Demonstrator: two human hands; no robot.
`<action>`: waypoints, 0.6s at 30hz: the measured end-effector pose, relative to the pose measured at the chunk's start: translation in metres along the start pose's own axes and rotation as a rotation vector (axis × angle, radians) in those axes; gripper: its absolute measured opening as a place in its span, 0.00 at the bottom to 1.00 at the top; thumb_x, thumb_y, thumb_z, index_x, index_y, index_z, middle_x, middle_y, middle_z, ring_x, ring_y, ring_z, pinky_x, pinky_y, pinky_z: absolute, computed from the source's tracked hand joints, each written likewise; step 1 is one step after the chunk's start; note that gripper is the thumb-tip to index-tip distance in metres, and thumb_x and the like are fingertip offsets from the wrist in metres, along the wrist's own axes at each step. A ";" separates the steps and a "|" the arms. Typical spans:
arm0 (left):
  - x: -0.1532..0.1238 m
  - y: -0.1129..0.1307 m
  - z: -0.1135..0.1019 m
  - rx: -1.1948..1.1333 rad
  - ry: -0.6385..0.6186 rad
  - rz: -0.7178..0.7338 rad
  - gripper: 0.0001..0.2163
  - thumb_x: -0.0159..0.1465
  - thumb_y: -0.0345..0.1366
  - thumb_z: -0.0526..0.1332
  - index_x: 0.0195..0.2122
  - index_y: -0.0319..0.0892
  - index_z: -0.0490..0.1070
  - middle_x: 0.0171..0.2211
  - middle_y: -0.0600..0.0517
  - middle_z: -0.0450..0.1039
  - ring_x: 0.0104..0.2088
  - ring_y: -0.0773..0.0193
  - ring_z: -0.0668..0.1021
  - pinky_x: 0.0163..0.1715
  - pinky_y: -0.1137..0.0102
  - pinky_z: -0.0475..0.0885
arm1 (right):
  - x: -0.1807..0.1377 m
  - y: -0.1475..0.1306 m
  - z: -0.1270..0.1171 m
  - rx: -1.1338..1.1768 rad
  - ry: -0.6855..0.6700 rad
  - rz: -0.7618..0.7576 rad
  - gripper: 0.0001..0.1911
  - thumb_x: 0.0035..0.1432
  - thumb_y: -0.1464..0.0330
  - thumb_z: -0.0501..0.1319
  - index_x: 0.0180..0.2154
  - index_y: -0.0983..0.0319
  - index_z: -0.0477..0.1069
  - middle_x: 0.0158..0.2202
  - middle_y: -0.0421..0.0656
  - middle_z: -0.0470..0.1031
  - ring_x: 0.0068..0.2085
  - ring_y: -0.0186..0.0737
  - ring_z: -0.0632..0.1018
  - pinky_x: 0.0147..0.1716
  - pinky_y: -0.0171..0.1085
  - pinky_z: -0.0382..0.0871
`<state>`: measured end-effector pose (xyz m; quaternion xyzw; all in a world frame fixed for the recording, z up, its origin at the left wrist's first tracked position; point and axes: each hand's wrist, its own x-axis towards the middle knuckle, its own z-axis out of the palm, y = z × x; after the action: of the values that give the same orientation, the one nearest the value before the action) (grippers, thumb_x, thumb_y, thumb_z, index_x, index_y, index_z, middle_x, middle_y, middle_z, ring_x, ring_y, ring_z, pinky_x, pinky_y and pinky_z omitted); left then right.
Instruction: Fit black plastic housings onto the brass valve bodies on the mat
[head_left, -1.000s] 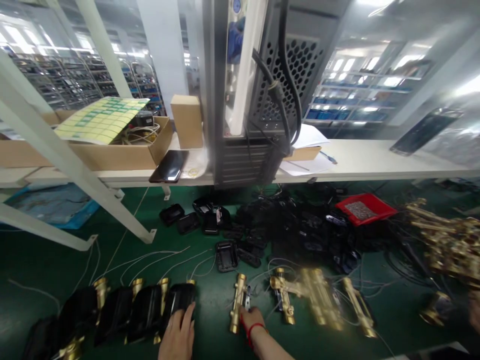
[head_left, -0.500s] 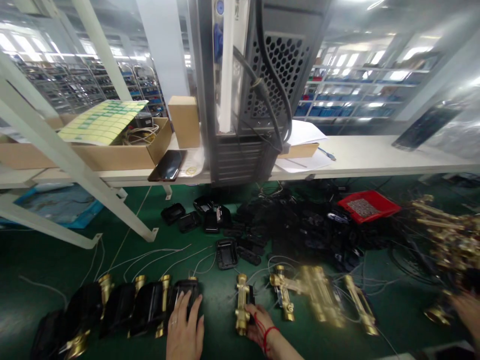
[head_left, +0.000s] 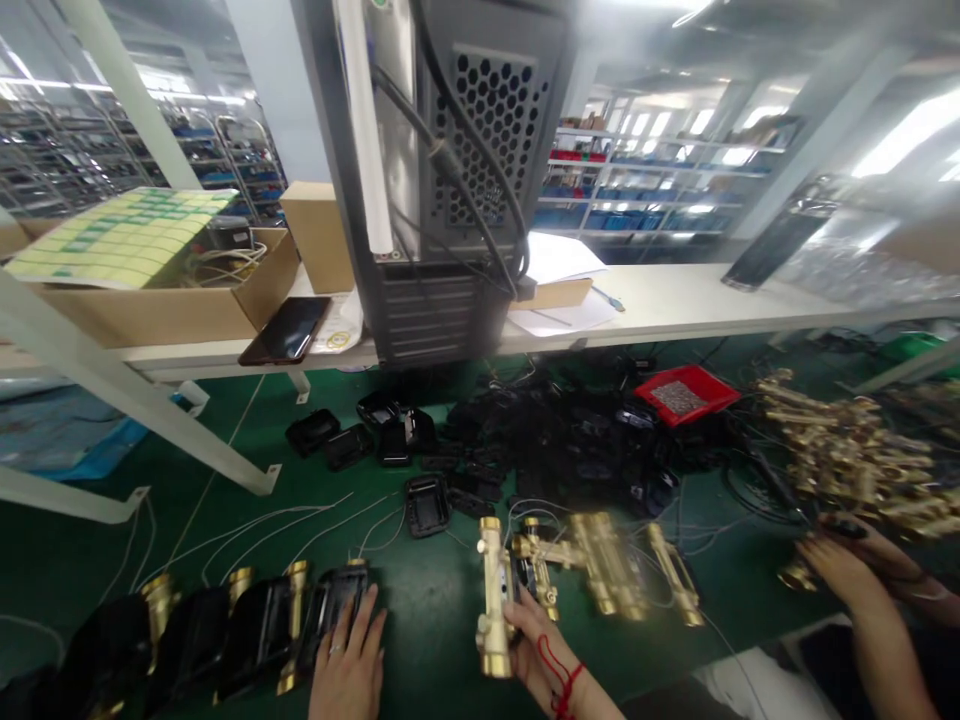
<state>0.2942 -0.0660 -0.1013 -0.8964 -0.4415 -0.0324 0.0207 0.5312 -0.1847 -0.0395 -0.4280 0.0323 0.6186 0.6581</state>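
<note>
The right hand [head_left: 536,645] grips a brass fitting [head_left: 491,597], fingers wrapped round its lower half, and holds it upright-lengthwise just above the green bench [head_left: 435,610]. A small black part sits against the fitting's side, under the fingers; how it is fixed there I cannot tell. The left hand [head_left: 346,660] lies flat and open on the black cover [head_left: 337,610] at the right end of a row of covered units [head_left: 225,635], fingers spread and pressing down, holding nothing.

The step in hand looks like assembly: one fitting held ready while the last unit in the row is steadied or pressed home. The row runs left from the left hand, brass ends poking out between the black covers, with white wires [head_left: 285,525] trailing from them across the bench.

Bare brass fittings [head_left: 600,570] lie just right of the held one, blurred. Loose black covers [head_left: 427,503] lie just behind, with a dark heap of more behind those. The next move probably calls for a cover from that heap, which means freeing the left hand, and for keeping the thin wires clear so none gets pinched.

At the far right another person's hand [head_left: 844,570] reaches into a pile of brass parts [head_left: 847,455]; a red tray [head_left: 682,393] stands beside it.
</note>
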 end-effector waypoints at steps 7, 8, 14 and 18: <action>0.000 -0.001 -0.012 0.006 0.091 -0.014 0.19 0.60 0.29 0.49 0.48 0.49 0.73 0.61 0.53 0.62 0.61 0.54 0.63 0.52 0.57 0.64 | -0.018 -0.015 0.036 -0.096 -0.131 -0.005 0.37 0.46 0.61 0.69 0.54 0.59 0.54 0.31 0.40 0.74 0.35 0.45 0.79 0.38 0.46 0.73; 0.000 -0.001 -0.012 0.004 0.095 -0.018 0.19 0.60 0.29 0.49 0.48 0.49 0.73 0.61 0.53 0.62 0.61 0.54 0.63 0.52 0.57 0.64 | -0.019 -0.017 0.041 -0.098 -0.153 -0.003 0.38 0.46 0.61 0.69 0.55 0.59 0.53 0.31 0.40 0.74 0.34 0.45 0.79 0.37 0.45 0.73; -0.004 0.003 -0.008 -0.009 0.075 -0.017 0.21 0.58 0.27 0.51 0.48 0.51 0.73 0.61 0.55 0.62 0.61 0.52 0.63 0.53 0.56 0.63 | -0.026 -0.026 0.064 -0.092 -0.264 0.010 0.44 0.47 0.61 0.68 0.58 0.60 0.44 0.30 0.41 0.74 0.33 0.45 0.78 0.33 0.42 0.71; -0.008 0.006 0.000 -0.010 0.041 -0.020 0.23 0.57 0.25 0.51 0.49 0.52 0.72 0.62 0.54 0.60 0.61 0.52 0.63 0.54 0.55 0.63 | -0.033 -0.031 0.073 -0.157 -0.309 0.001 0.40 0.48 0.59 0.66 0.57 0.60 0.49 0.33 0.43 0.73 0.32 0.42 0.77 0.30 0.38 0.69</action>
<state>0.2942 -0.0764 -0.1024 -0.8912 -0.4498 -0.0530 0.0250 0.5140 -0.1621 0.0417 -0.3777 -0.1175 0.6782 0.6194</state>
